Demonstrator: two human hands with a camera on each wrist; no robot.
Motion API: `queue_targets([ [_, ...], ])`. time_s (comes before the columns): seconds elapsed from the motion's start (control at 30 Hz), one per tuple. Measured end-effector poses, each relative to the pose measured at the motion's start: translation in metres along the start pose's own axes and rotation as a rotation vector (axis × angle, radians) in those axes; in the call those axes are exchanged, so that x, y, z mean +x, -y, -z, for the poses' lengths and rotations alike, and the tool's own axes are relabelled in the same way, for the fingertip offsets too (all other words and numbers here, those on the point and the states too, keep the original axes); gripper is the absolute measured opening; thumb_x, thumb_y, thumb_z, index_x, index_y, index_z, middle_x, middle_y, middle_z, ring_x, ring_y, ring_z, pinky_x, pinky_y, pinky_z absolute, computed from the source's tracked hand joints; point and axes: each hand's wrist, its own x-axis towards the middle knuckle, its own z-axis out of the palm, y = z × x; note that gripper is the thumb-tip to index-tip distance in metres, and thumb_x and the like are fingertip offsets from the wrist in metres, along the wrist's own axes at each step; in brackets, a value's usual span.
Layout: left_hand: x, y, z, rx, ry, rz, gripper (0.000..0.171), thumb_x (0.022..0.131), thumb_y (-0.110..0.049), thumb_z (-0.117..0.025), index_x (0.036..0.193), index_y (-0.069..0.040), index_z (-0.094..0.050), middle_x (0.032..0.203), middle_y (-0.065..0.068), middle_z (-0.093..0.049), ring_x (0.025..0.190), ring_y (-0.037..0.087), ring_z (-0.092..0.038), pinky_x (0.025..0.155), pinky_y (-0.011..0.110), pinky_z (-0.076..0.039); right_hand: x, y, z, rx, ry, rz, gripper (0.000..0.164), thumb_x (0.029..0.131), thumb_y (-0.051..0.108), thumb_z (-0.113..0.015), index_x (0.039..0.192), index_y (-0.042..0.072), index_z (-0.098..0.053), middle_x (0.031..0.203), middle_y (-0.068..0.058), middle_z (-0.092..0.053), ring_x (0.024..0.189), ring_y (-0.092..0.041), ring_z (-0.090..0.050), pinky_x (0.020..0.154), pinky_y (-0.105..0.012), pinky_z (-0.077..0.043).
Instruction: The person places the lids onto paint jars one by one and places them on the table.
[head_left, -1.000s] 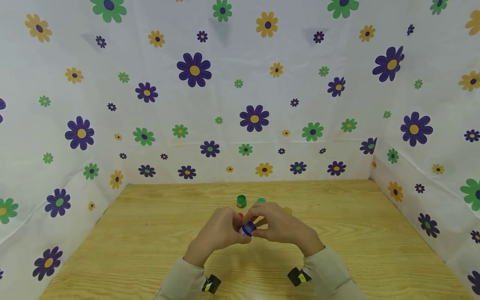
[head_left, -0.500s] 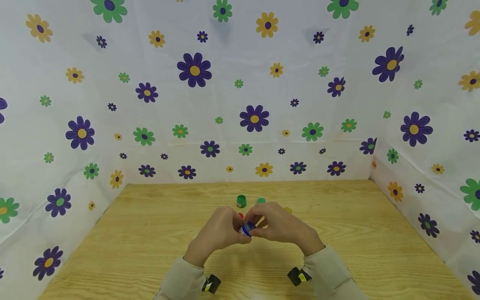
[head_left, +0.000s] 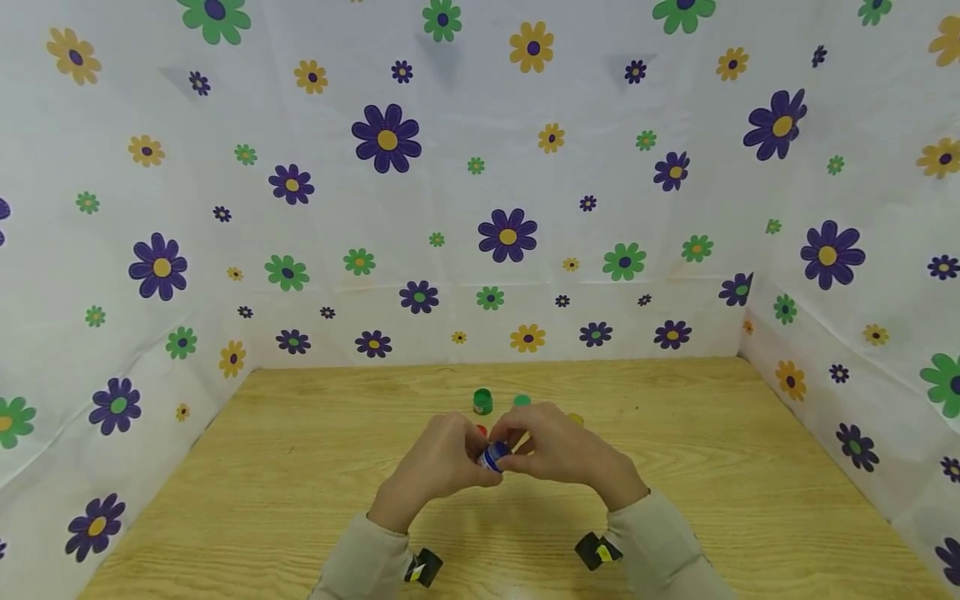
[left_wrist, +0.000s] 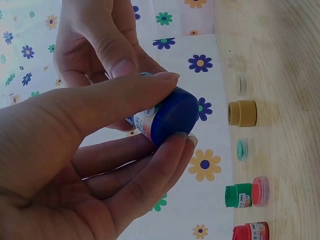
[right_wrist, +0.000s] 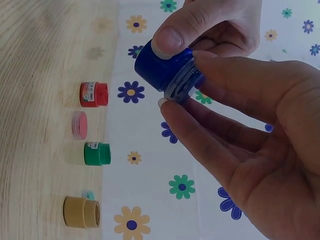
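My left hand (head_left: 442, 457) grips a small blue paint jar (left_wrist: 175, 117), thumb on one side and fingers on the other. The jar is tilted, held above the table, with its dark blue base facing the left wrist camera. On its other end sits a clear ribbed lid (right_wrist: 181, 82), which the thumb and fingers of my right hand (head_left: 558, 446) pinch. Both hands meet at the jar in the head view and cover much of it. Part of a white label (left_wrist: 145, 122) shows between the left fingers.
On the wooden table (head_left: 300, 467) beyond the hands stand a green jar (left_wrist: 238, 195), a red jar (right_wrist: 94, 94) and an ochre jar (left_wrist: 242, 113), all uncapped. Near them lie a red lid (left_wrist: 260, 191), a green lid (left_wrist: 242, 149) and a pale lid (left_wrist: 242, 85). Flowered cloth (head_left: 450, 192) surrounds the table.
My right thumb and fingers have shifted slightly on the lid end, the thumb now closer over it. The left hand keeps its hold and place; the jars on the table have not moved.
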Motion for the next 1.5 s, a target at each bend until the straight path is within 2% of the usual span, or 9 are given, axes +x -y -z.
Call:
queue_targets([
  [0.23,-0.0007,0.0003,0.0009,0.001,-0.003,0.019,0.016,0.077,-0.011,-0.090,0.088,-0.004,-0.081,0.078,0.002,-0.077,0.067,0.007,-0.067,0.062,0.024,-0.055,-0.0016,0.0017,0.0027,0.005,-0.020,-0.008,0.028,0.093,0.005,-0.075,0.121,0.004,-0.070,0.116,-0.009,-0.072,0.107,-0.024,-0.071,0.089,-0.033,-0.061],
  [0.43,-0.0003,0.0016,0.0007,-0.008,-0.004,0.006,0.016,0.077,-0.011,-0.089,0.089,-0.004,-0.081,0.078,0.002,-0.078,0.067,0.007,-0.067,0.061,0.023,-0.055,-0.0023,-0.0003,0.0023,0.042,-0.010,0.032,0.024,0.092,0.000,-0.074,0.114,0.008,-0.074,0.112,-0.006,-0.069,0.110,-0.022,-0.067,0.091,-0.026,-0.059],
  [0.6,0.0001,0.0015,0.0001,-0.006,-0.003,-0.007,0.014,0.077,-0.010,-0.089,0.086,-0.005,-0.081,0.076,0.002,-0.077,0.064,0.006,-0.066,0.059,0.022,-0.054,-0.0017,-0.0011,0.0017,0.056,0.001,0.038,0.022,0.092,0.000,-0.073,0.113,0.008,-0.074,0.112,-0.007,-0.071,0.106,-0.020,-0.070,0.086,-0.023,-0.060],
  [1.1,-0.0006,-0.0006,-0.0007,-0.005,0.004,-0.005,0.014,0.075,-0.008,-0.089,0.085,-0.004,-0.081,0.073,0.002,-0.076,0.063,0.006,-0.066,0.057,0.022,-0.053,0.0007,-0.0009,0.0011,0.040,0.017,-0.002,0.021,0.095,0.006,-0.072,0.116,0.006,-0.075,0.113,-0.006,-0.076,0.101,-0.019,-0.074,0.081,-0.020,-0.059],
  [1.33,0.0001,0.0003,-0.0010,0.005,0.005,-0.004,0.012,0.076,-0.009,-0.089,0.083,-0.005,-0.080,0.072,0.001,-0.075,0.061,0.007,-0.064,0.057,0.023,-0.052,-0.0001,-0.0018,0.0014,-0.007,0.014,-0.002,0.025,0.097,0.010,-0.071,0.122,0.008,-0.072,0.118,-0.006,-0.075,0.106,-0.019,-0.072,0.082,-0.019,-0.058],
  [1.5,0.0003,0.0013,-0.0006,0.003,0.006,0.002,0.014,0.076,-0.011,-0.089,0.086,-0.004,-0.081,0.076,0.002,-0.077,0.065,0.007,-0.066,0.060,0.024,-0.054,-0.0018,-0.0008,0.0029,0.004,-0.013,0.005,0.027,0.096,0.010,-0.073,0.123,0.007,-0.071,0.118,-0.006,-0.072,0.110,-0.022,-0.068,0.086,-0.022,-0.059],
])
